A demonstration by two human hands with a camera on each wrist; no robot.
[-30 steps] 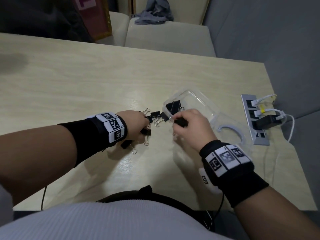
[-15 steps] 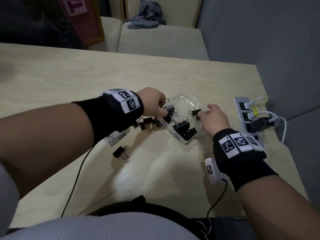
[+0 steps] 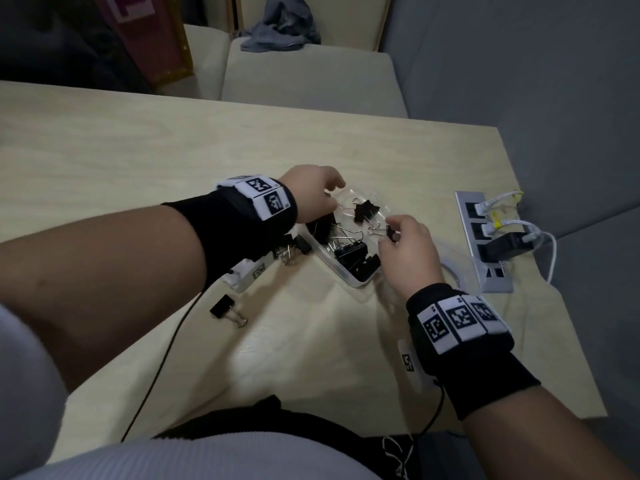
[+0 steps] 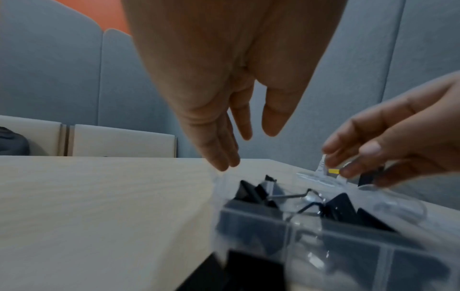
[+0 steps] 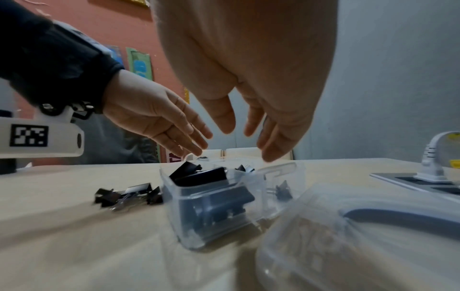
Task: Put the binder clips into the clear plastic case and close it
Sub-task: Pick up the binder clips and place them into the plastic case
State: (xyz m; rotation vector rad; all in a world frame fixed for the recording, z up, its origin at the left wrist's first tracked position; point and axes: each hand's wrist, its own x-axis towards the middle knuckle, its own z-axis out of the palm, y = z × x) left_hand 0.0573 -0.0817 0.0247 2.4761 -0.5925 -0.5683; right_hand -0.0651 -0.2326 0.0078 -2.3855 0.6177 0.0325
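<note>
Several clips [image 3: 349, 252] lie in the open case [image 3: 358, 280] under both hands. The left hand [image 3: 311, 194] hovers empty with relaxed fingers; the right hand [image 3: 407, 251] seems to pinch one clip [image 3: 390, 232]. A few clips [image 3: 227, 310] lie loose under the left wrist, and the lid is off.

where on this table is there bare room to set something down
Bare: the light wooden table across its far and left parts, beyond both hands, and the near strip between the lone black binder clip and the right hand. Crowded: around the clear plastic case, the loose clips at its left, and the grey power strip.
</note>
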